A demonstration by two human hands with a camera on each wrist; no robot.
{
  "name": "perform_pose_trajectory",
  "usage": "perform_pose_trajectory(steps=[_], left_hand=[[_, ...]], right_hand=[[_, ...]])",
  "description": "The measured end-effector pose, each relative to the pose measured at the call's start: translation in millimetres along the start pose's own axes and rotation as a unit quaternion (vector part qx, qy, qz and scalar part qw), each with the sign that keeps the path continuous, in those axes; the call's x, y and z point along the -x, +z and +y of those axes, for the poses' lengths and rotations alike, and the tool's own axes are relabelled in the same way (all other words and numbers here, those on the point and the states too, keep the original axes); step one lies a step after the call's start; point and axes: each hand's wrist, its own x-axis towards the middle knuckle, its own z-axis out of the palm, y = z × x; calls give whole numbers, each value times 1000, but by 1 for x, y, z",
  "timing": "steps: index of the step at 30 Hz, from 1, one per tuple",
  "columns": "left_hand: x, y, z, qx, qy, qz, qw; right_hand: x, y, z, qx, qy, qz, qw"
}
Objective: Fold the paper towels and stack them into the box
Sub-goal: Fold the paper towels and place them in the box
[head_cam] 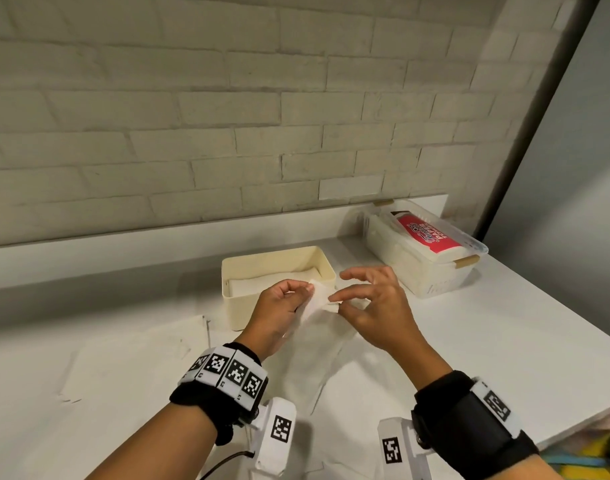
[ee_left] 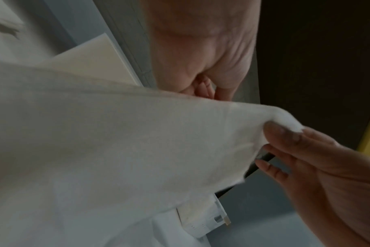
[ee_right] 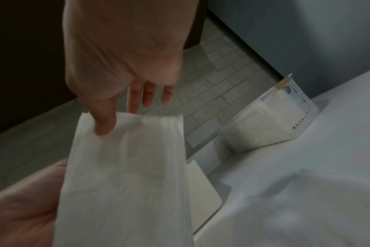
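A person stood at a white counter; both hands held one white paper towel raised just in front of a cream box; the left hand pinched its upper end between thumb and curled fingers; the right hand nipped the same end with thumb and forefinger, the other fingers spread loose; a folded towel lay inside the box; a clear lidded container sat nearby to the right.

- Two hands: left hand, right hand
- One held paper towel
- One cream box
- One clear lidded container
- Two wrist bands
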Motion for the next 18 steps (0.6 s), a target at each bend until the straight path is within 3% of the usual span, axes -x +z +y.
perform_pose_trajectory(steps=[5,10,13,16,18], left_hand=[[3,3,11,-40,30,-41,998],[5,6,16,-25,48,-75,996],[6,4,15,-51,66,-103,991],[4,2,14,-77,94,-74,990],[4,1,14,-95,113,-55,988]], right_hand=[[-11,-4,-6,29,22,-89,995],[-22,0,-10,-67,110,-73,989],[-24,1,-13,-109,124,-70,984],[-27,-1,-18,-124,130,-99,979],[-30,-2,-21,-74,118,-140,980]])
